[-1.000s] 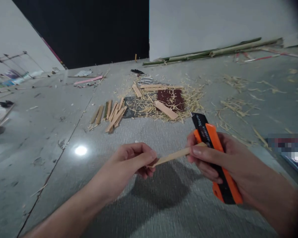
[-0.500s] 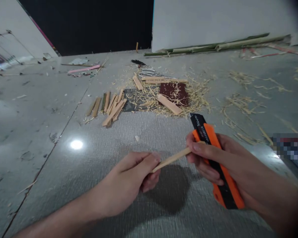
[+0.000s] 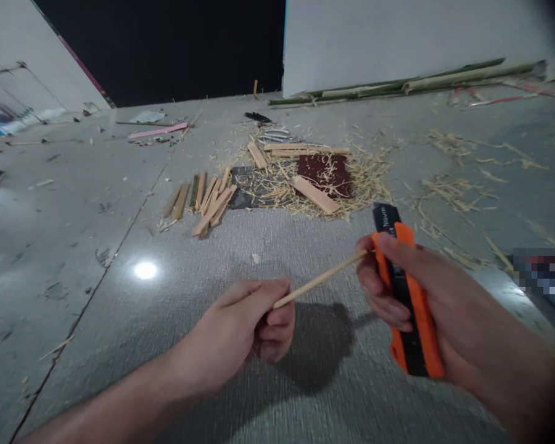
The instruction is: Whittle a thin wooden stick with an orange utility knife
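My left hand (image 3: 254, 324) is closed, pinching the near end of a thin pale bamboo strip (image 3: 321, 279). The strip slants up to the right and its far end meets my right hand (image 3: 425, 296). That hand is wrapped round an orange and black utility knife (image 3: 404, 296), thumb lying along the top of its body. The knife's black tip points away from me. Whether a blade is out is not visible. Both hands hover over a grey woven mat (image 3: 305, 382) on the floor.
Ahead lie a row of cut bamboo pieces (image 3: 203, 198), a heap of shavings (image 3: 351, 179) with a dark red sheet (image 3: 326, 171) and a flat wood piece (image 3: 315, 194). Long bamboo poles (image 3: 398, 86) rest along the far wall. A blurred object (image 3: 543, 274) sits at right.
The strip has turned from showing its flat face to edge-on. My right hand has slid up and to the right along it, so more of the strip shows between the hands.
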Tool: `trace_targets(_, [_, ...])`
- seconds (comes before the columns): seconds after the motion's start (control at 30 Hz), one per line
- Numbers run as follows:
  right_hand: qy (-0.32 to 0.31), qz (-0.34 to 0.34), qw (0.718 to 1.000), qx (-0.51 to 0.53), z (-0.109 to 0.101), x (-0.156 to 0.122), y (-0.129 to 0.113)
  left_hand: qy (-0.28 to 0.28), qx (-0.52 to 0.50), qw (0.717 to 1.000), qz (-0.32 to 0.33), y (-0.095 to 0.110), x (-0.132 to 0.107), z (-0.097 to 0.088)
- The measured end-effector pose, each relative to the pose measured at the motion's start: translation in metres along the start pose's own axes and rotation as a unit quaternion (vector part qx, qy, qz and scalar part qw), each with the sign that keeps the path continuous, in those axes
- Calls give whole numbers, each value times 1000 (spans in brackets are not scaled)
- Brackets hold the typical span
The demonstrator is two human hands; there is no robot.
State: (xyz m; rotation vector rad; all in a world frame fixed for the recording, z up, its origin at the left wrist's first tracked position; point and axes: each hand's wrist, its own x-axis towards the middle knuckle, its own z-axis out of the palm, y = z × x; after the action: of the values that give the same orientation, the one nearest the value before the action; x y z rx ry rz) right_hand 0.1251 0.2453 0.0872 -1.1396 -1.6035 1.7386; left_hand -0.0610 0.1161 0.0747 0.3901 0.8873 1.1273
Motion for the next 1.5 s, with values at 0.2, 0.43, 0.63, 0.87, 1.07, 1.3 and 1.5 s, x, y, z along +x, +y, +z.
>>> trace_targets(0.2, [-20, 55, 996, 60, 1, 0, -1, -26, -94, 995, -14, -1, 1, -5])
trace_targets(0.43, [-2, 9, 1000, 14, 2, -5, 5, 1, -73, 997, -5, 0, 0, -2])
trace_targets(0.63, [-22, -249, 909, -332, 12, -23, 11, 75, -35, 996, 42, 1, 1, 5])
trace_targets(0.87, [-48, -380, 797, -467, 25, -30, 16, 141, 36, 987, 71, -5, -7, 12])
trace_targets(1.07, [-19, -409, 759, -506, 28, -32, 17, 165, 105, 976, 100, -11, -9, 10])
trace_targets(1.3, [133, -254, 808, -515, -12, 8, 9, 130, 174, 970, 106, -13, -12, 15])
trace_targets(1.5, [99, -292, 833, -459, -3, -6, -4, 202, 241, 940, 135, -11, -13, 16])
